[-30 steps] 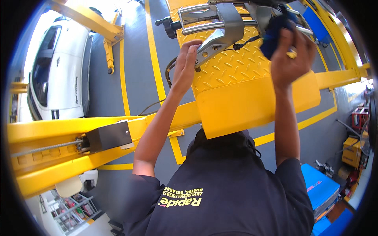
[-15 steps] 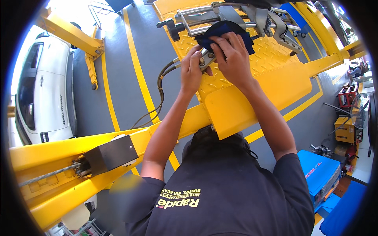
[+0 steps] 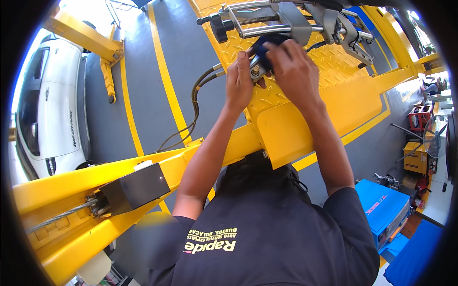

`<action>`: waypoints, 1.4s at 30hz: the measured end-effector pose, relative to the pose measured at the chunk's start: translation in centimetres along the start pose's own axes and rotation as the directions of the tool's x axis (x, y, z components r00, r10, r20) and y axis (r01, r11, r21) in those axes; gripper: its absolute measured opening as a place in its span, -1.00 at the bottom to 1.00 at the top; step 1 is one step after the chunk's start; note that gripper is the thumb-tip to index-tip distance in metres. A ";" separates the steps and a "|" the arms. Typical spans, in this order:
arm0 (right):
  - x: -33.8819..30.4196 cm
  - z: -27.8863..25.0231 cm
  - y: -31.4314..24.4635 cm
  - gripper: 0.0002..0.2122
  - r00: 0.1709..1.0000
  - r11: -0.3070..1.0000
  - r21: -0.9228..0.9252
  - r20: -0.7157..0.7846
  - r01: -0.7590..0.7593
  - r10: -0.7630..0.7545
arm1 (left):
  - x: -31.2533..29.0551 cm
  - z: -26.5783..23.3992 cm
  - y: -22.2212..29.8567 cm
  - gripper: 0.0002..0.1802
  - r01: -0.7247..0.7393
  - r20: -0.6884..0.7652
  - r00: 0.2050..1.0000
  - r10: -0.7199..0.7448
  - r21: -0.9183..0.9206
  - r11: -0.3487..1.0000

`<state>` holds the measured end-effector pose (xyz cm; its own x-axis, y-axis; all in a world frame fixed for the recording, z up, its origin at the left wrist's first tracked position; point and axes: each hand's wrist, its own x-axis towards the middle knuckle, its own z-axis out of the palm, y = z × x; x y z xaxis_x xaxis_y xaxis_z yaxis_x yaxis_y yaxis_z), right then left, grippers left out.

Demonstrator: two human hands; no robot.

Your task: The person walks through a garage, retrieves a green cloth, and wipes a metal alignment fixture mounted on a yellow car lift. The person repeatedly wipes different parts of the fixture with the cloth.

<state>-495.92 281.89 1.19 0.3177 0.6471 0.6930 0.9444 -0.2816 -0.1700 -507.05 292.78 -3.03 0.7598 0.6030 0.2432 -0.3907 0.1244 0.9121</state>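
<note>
My left hand (image 3: 239, 81) grips a silver metal fitting (image 3: 256, 71) with a brass-coloured bolt on its face. Two dark hoses (image 3: 195, 93) with metal ends run toward this fitting from the left. Close beside it, my right hand (image 3: 296, 71) presses its curled fingers on a dark blue cloth (image 3: 260, 47), and the fingertips are smeared by motion. The cloth lies against the fitting's upper end, mostly behind the fingers. Just beyond both hands is a metal clamp frame (image 3: 260, 31) with rods, a threaded screw and a black knob (image 3: 220, 29).
Under my hands lies a yellow tread-plate platform (image 3: 334, 64). A yellow beam (image 3: 234, 143) with a black box (image 3: 133, 188) and steel cable crosses in front of me. To the left stands a white vehicle (image 3: 57, 105); at right, a blue case (image 3: 381, 209) and a yellow machine (image 3: 416, 156).
Both hands have shifted slightly right and down in the picture with the fitting and cloth. My right hand has rotated over the cloth, which shows less now.
</note>
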 end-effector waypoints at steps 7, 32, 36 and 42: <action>-1.6 -0.2 -2.3 -0.85 0.999 0.976 0.214 0.033 -0.047 0.041 | 0.9 -1.4 -2.8 -0.37 -0.096 -0.061 0.992 0.113 0.229 0.969; -1.2 -4.8 -0.7 -0.75 0.566 0.406 0.645 0.051 -0.648 0.823 | 0.4 0.4 -0.3 -0.39 -0.098 0.001 0.995 0.098 0.138 0.986; -3.0 -0.1 -3.0 -0.76 0.752 0.623 0.507 0.081 -0.596 0.654 | 0.3 0.6 0.0 -0.40 -0.078 -0.056 0.994 0.092 0.209 0.975; -4.0 -1.3 -7.6 -0.82 0.806 0.605 0.574 0.182 -0.552 0.563 | 0.7 0.3 -0.7 -0.41 -0.199 -0.066 0.971 0.230 0.316 0.928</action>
<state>-504.45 280.52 0.59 0.8032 0.4921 0.3358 0.4448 -0.1203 -0.8875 -506.11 292.84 -3.40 0.6135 0.6659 0.4245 -0.3492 -0.2534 0.9021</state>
